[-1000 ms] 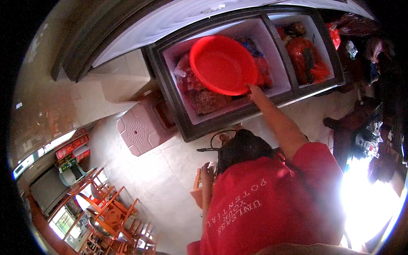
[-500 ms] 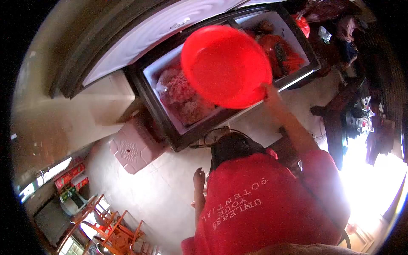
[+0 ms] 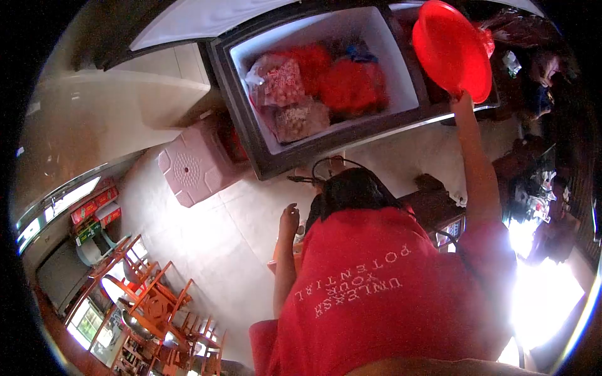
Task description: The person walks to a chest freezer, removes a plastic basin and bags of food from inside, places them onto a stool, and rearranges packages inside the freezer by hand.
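Observation:
My right hand grips the rim of a red plastic basin with my arm stretched forward. The basin is tilted and held over the right part of an open chest freezer. My left hand hangs at my left side, holding nothing visible, its fingers loosely bent and small in view. Inside the freezer's left compartment lie clear bags of pinkish frozen food, with another pale frozen bag below. Red plastic bags fill its right side. The basin hides most of the right compartment.
The raised freezer lid spans the top. A pink plastic stool or box stands left of the freezer on the tiled floor. Orange wooden chairs are at lower left. Dark wooden furniture and cluttered items sit to the right.
My right hand has moved the red basin right, uncovering the freezer's left compartment and its bags. My left hand stays low at my side. The view has shifted somewhat.

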`<state>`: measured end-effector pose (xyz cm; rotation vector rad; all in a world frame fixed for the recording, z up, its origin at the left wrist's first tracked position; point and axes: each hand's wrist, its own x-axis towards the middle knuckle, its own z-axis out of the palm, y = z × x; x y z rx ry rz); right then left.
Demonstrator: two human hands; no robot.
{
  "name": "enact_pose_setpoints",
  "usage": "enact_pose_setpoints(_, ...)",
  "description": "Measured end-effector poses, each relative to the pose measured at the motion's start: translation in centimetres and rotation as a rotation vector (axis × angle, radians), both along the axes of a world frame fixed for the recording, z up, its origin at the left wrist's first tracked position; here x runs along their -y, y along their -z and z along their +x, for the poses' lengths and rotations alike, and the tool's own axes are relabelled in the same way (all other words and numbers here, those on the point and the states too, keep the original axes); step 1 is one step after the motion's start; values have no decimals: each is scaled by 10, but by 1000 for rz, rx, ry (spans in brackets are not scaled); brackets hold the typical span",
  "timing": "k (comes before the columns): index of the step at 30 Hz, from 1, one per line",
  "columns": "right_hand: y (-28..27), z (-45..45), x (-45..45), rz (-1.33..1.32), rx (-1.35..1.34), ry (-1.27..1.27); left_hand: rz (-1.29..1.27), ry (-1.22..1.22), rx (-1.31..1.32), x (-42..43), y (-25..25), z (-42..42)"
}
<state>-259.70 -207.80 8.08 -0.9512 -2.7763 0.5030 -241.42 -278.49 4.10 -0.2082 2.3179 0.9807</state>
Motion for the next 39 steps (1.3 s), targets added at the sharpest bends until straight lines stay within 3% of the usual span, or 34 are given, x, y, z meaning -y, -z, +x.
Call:
enact_pose_setpoints(3, 12, -10, -1, 209, 54, -198, -15, -23, 21, -1, -4, 9)
enact_pose_setpoints(5, 29, -18, -8, 222, 90, -171, -39, -5, -12, 2, 7, 20)
enact_pose_setpoints(7, 47, -21, -11, 189, 193, 15, -51, -15, 2, 3, 4, 27)
enact_pose_setpoints(9, 57, -20, -7, -113, 106, 148, -40, -33, -5, 2, -1, 30)
enact_pose_setpoints(10, 54, -22, 3, -510, -110, 260, -22, -45, -19, 6, 3, 32)
enact_pose_setpoints(11, 47, -27, 13, -1042, -494, 462, -4, -57, -32, 2, -6, 26)
enact_pose_setpoints(13, 31, -30, 27, -1455, -876, 654, -9, -187, -22, -3, -11, 21)
enact_pose_setpoints(14, 29, -28, 31, -1448, -857, 657, 38, -278, -75, -10, -19, 10)
enact_pose_setpoints(16, 26, -25, 41, -1438, -819, 664, -116, -293, -205, -16, -23, -4)
enact_pose_setpoints(19, 6, -25, 87, -1139, -540, 834, -206, -349, -347, -25, -35, -37)
enact_pose_setpoints(22, 10, -16, 126, -901, -271, 297, -297, -342, -495, -35, -50, -74)
enact_pose_setpoints(25, 14, -24, 166, -634, -120, 91, -349, -332, -644, -35, -63, -112)
enact_pose_setpoints(27, 10, -32, 190, -658, -43, 2, -373, -310, -761, -32, -62, -136)
enact_pose_setpoints(31, 34, -52, 212, -442, 182, -232, -444, -241, -731, -24, -56, -181)
enact_pose_setpoints(34, 80, -66, 234, -251, 74, -558, -556, -112, -734, -17, -32, -205)
enact_pose_setpoints(35, 87, -73, 248, -159, 205, -614, -571, -115, -715, -16, -27, -211)
enact_pose_setpoints(38, 96, -84, 306, 88, 269, -899, -633, -126, -653, -22, -16, -218)
enact_pose_setpoints(39, 93, -97, 328, 16, 384, -891, -668, -129, -631, -23, -16, -218)
